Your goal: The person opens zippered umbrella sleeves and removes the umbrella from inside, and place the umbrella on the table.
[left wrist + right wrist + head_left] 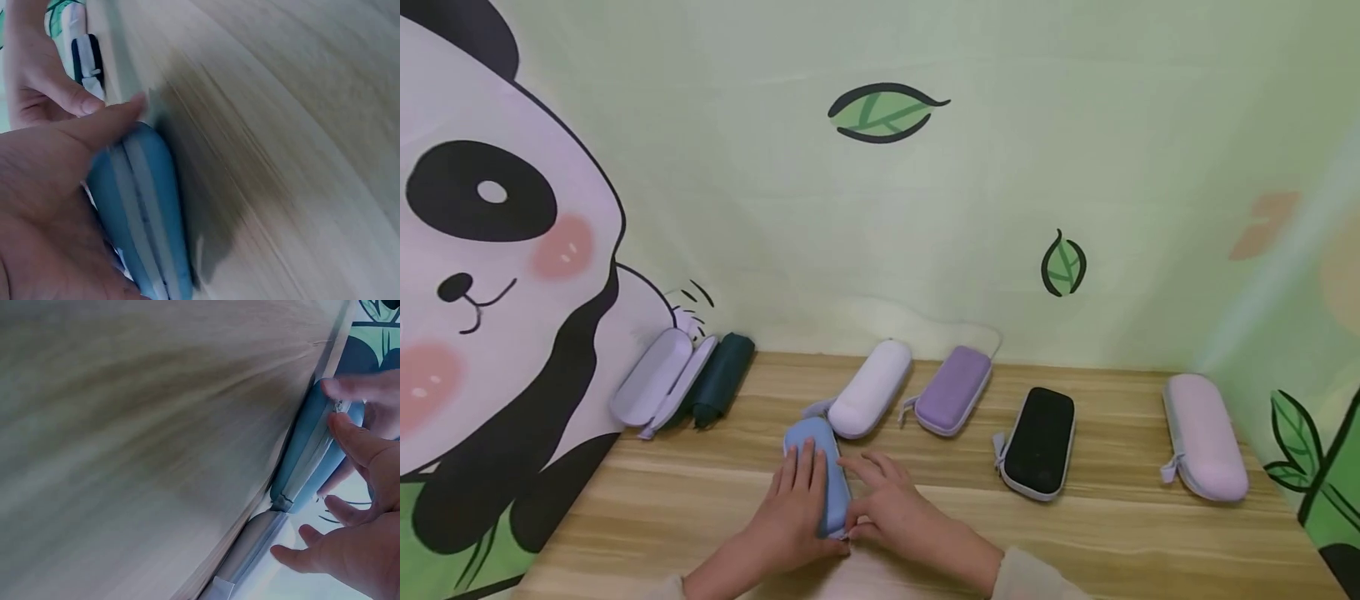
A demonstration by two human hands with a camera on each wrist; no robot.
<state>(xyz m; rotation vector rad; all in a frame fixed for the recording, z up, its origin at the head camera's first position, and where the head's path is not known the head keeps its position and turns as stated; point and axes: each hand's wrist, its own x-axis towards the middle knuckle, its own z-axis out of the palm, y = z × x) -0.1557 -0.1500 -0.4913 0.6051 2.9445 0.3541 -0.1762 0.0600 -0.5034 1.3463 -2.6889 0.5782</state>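
A light-blue zippered case (pixel 837 492) lies near the front middle of the table. My left hand (pixel 793 500) rests flat along its top with straight fingers, its thumb at the near end. At that near right corner my right hand (pixel 895 512) pinches the zipper pull (pixel 338 406) between thumb and forefinger, its other fingers spread along the case's side. The zipper seam (pixel 140 194) looks closed along the end seen in the left wrist view. Touching or nearly touching the far end is a white case (pixel 872 387).
Right of the white case lie a purple case (pixel 953 392), a black case (pixel 1039 442) and a pink case (pixel 1208 437). At the left sit an open pale lilac case (pixel 655 379) and a dark green folded umbrella-like roll (pixel 724 379). A panda-printed cloth (pixel 925 208) hangs behind the wooden table (pixel 1120 542).
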